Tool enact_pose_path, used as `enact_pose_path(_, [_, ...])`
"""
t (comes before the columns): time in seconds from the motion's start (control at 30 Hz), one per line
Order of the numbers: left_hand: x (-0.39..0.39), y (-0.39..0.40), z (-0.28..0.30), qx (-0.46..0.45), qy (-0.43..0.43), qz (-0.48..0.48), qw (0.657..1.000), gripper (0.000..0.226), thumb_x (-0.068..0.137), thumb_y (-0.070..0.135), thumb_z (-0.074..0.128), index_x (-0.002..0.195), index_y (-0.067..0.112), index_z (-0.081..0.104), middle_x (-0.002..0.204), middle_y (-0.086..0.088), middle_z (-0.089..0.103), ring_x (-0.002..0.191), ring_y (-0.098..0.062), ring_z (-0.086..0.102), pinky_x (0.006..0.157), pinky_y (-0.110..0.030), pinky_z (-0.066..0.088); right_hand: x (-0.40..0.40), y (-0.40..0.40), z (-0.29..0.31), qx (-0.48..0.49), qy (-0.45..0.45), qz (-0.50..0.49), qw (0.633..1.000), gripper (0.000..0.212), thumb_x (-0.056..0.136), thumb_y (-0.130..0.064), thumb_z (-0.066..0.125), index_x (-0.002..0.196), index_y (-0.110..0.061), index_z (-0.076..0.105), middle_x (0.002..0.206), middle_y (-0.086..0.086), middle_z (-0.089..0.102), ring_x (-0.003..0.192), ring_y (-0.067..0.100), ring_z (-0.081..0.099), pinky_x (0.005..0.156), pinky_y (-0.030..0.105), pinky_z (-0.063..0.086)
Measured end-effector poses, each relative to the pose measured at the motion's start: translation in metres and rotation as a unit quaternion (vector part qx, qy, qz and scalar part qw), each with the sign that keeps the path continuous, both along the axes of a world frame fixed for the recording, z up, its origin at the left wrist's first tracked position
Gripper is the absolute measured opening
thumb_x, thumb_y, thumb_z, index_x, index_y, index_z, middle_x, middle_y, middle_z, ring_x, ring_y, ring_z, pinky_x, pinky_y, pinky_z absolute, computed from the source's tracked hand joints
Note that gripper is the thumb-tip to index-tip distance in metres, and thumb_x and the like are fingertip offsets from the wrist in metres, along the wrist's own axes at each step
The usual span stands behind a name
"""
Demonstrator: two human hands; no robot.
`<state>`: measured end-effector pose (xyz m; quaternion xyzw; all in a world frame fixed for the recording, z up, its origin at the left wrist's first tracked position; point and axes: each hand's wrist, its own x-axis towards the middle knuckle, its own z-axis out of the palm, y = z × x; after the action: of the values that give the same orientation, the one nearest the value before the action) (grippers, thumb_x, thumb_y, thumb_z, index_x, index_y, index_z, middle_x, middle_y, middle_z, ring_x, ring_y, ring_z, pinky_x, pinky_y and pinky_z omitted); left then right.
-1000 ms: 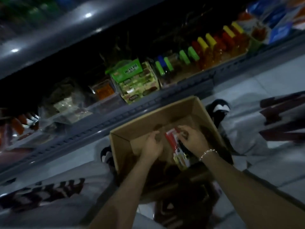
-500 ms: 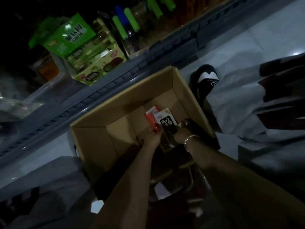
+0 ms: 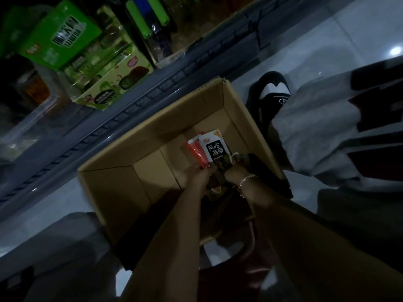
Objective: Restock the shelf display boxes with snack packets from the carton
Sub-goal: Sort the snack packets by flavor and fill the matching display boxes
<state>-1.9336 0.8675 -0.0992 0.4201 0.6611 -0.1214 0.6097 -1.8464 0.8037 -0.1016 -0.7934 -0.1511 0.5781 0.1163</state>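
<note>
An open brown carton (image 3: 122, 192) sits on the floor in front of the shelf. Both my hands are down inside it. My left hand (image 3: 199, 175) and my right hand (image 3: 234, 173), with a bead bracelet at the wrist, together grip a small stack of snack packets (image 3: 214, 149). The front packet is white and black with printed characters, and an orange-red one shows behind it. The packets' lower ends are hidden by my fingers. A green display box (image 3: 113, 83) with packets stands on the low shelf at upper left.
The grey shelf edge (image 3: 152, 92) runs diagonally just beyond the carton. Bottles with green and blue caps (image 3: 152, 22) stand on the shelf. My black slipper (image 3: 272, 90) and grey trouser leg lie right of the carton on the pale tiled floor.
The view has tilted down and closer to the carton. My hands have gathered the packets upright into one stack, and the white and black packet now faces me.
</note>
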Motion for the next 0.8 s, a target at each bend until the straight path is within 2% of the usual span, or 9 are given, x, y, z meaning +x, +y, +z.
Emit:
enact_pose_path(0.07, [0.000, 0.001, -0.002, -0.005, 0.001, -0.015, 1.000, 0.039, 0.088, -0.003, 0.058, 0.126, 0.005, 0.057, 0.122, -0.015, 0.062, 0.091, -0.021, 0.058, 0.060, -0.022, 0.046, -0.003, -0.003, 0.003, -0.003, 0.023, -0.059, 0.998, 0.054, 0.100, -0.007, 0.037, 0.148, 0.001, 0.014, 0.155, 0.020, 0.013, 0.142, 0.028, 0.019, 0.097, 0.018, 0.029])
enact_pose_path(0.17, [0.000, 0.002, -0.004, 0.003, -0.007, -0.015, 1.000, 0.042, 0.087, -0.006, 0.057, 0.128, 0.004, 0.054, 0.122, -0.014, 0.062, 0.089, -0.019, 0.058, 0.059, -0.020, 0.045, -0.001, -0.006, 0.004, 0.012, 0.038, -0.151, 0.988, 0.056, 0.101, -0.009, 0.032, 0.149, -0.003, 0.003, 0.157, 0.017, 0.005, 0.144, 0.027, 0.014, 0.105, 0.022, 0.022])
enact_pose_path(0.23, [-0.002, 0.003, -0.004, 0.007, -0.014, -0.006, 1.000, 0.038, 0.086, -0.005, 0.061, 0.123, 0.003, 0.057, 0.118, -0.012, 0.064, 0.086, -0.018, 0.059, 0.060, -0.020, 0.046, -0.003, -0.005, 0.001, 0.016, 0.038, -0.120, 0.992, 0.049, 0.101, -0.010, 0.036, 0.146, 0.002, 0.020, 0.152, 0.019, 0.025, 0.139, 0.028, 0.027, 0.099, 0.023, 0.029])
enact_pose_path(0.37, [-0.014, 0.012, -0.001, 0.022, -0.018, 0.020, 0.999, 0.037, 0.080, -0.001, 0.070, 0.116, 0.003, 0.062, 0.095, -0.004, 0.066, 0.073, -0.011, 0.060, 0.058, -0.019, 0.047, -0.006, -0.005, 0.006, 0.052, 0.051, -0.231, 0.970, 0.051, 0.094, 0.000, 0.051, 0.143, -0.004, 0.036, 0.148, 0.013, 0.035, 0.135, 0.026, 0.034, 0.089, 0.015, 0.032])
enact_pose_path(0.5, [-0.032, 0.031, 0.012, 0.065, -0.029, 0.015, 0.997, 0.036, 0.077, 0.002, 0.074, 0.113, 0.005, 0.067, 0.108, -0.011, 0.070, 0.091, -0.022, 0.066, 0.077, -0.026, 0.053, -0.010, -0.001, 0.016, 0.138, 0.063, -0.303, 0.941, 0.046, 0.083, 0.006, 0.064, 0.127, 0.001, 0.054, 0.131, 0.009, 0.053, 0.117, 0.025, 0.052, 0.076, 0.013, 0.043])
enact_pose_path(0.57, [-0.040, 0.042, 0.027, 0.081, -0.051, 0.011, 0.995, 0.034, 0.078, 0.000, 0.074, 0.111, 0.005, 0.067, 0.107, -0.009, 0.069, 0.089, -0.021, 0.066, 0.077, -0.027, 0.054, -0.014, 0.003, 0.023, 0.168, 0.063, -0.306, 0.935, 0.040, 0.077, 0.002, 0.072, 0.114, -0.002, 0.060, 0.122, 0.008, 0.059, 0.104, 0.023, 0.057, 0.071, 0.020, 0.049])
enact_pose_path(0.63, [-0.047, 0.052, 0.044, 0.088, -0.069, -0.004, 0.994, 0.030, 0.079, 0.001, 0.073, 0.107, 0.009, 0.066, 0.104, -0.007, 0.069, 0.086, -0.019, 0.065, 0.074, -0.025, 0.054, -0.017, 0.009, 0.032, 0.191, 0.043, -0.291, 0.936, 0.044, 0.071, -0.006, 0.080, 0.107, -0.011, 0.055, 0.107, 0.007, 0.062, 0.094, 0.021, 0.059, 0.067, 0.024, 0.049])
enact_pose_path(0.73, [-0.060, 0.065, 0.071, 0.081, -0.087, -0.036, 0.992, 0.027, 0.078, 0.003, 0.074, 0.101, 0.014, 0.067, 0.107, -0.008, 0.071, 0.096, -0.024, 0.067, 0.090, -0.038, 0.053, -0.016, 0.018, 0.056, 0.211, 0.050, -0.246, 0.945, 0.072, 0.065, -0.018, 0.086, 0.123, -0.014, 0.044, 0.116, 0.005, 0.055, 0.107, 0.021, 0.056, 0.085, 0.032, 0.050])
enact_pose_path(0.8, [-0.068, 0.072, 0.094, 0.096, -0.089, -0.060, 0.990, 0.025, 0.076, 0.004, 0.077, 0.096, 0.016, 0.069, 0.104, -0.008, 0.072, 0.093, -0.023, 0.069, 0.089, -0.038, 0.054, -0.016, 0.022, 0.078, 0.211, 0.091, -0.195, 0.953, 0.077, 0.067, -0.024, 0.085, 0.132, -0.014, 0.044, 0.121, 0.004, 0.057, 0.106, 0.018, 0.058, 0.088, 0.030, 0.051])
